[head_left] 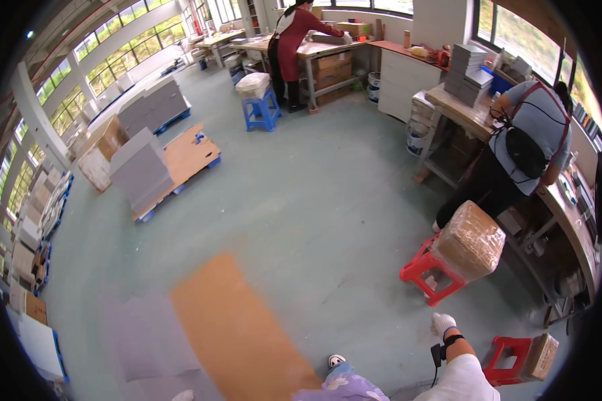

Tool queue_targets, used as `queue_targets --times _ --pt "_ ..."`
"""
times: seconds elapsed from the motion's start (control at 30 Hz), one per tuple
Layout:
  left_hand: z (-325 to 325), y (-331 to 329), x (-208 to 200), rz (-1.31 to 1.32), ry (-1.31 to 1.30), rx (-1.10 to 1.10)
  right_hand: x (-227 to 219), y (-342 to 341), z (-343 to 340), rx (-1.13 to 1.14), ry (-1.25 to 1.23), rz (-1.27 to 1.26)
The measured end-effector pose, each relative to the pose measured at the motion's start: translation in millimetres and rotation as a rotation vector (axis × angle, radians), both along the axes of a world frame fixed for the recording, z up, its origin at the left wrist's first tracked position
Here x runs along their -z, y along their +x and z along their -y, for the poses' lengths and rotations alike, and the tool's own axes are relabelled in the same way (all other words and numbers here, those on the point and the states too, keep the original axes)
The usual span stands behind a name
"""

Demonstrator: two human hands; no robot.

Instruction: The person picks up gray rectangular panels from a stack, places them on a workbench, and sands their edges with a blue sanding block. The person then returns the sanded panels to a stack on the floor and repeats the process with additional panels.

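"Arm first: how is the right one held?"

"It comes in from the bottom, in a white sleeve (pixel 465 382). It reaches forward and a little to the left. The right hand (pixel 443 324) wears a white glove, and a black band (pixel 453 340) goes round the wrist."

"Are its fingers apart?"

"They look a bit bent, but I can't tell if they are apart or together. The red stool (pixel 415 271) with the wrapped box (pixel 473 240) on it is near, just ahead, and some floor shows between."

"And the left hand (pixel 184 395)?"

"Just a bit of white glove peeks in at the bottom edge, by the gray sheet (pixel 150 334). I can't tell what those fingers do."

"Where is the brown sheet (pixel 237 321)?"

"Low down, left of the person's shoe (pixel 336 361). The gray sheet is right beside it, on its left."

"Which way does it point?"

"Its long side slants from near the person's legs, forward and to the left. The gray one points more straight ahead. Their far edges are blurry."
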State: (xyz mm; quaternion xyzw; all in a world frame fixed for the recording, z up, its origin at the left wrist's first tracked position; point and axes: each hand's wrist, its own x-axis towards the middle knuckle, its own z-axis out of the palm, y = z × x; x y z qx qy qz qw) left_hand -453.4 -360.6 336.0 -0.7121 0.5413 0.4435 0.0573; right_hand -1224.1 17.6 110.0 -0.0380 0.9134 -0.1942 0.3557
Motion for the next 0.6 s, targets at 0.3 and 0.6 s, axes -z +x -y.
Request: queue_targets --times 0.3,0.6 --pt "73.2 -180.7 -54.5 0.246 0.126 0.704 -75.2 27.8 -143.7 0.635 -0.002 0.249" --pt "235.3 -253.0 46.0 0.241 -0.084 0.914 -79.5 31.9 -134.2 0.644 -0.403 0.174"
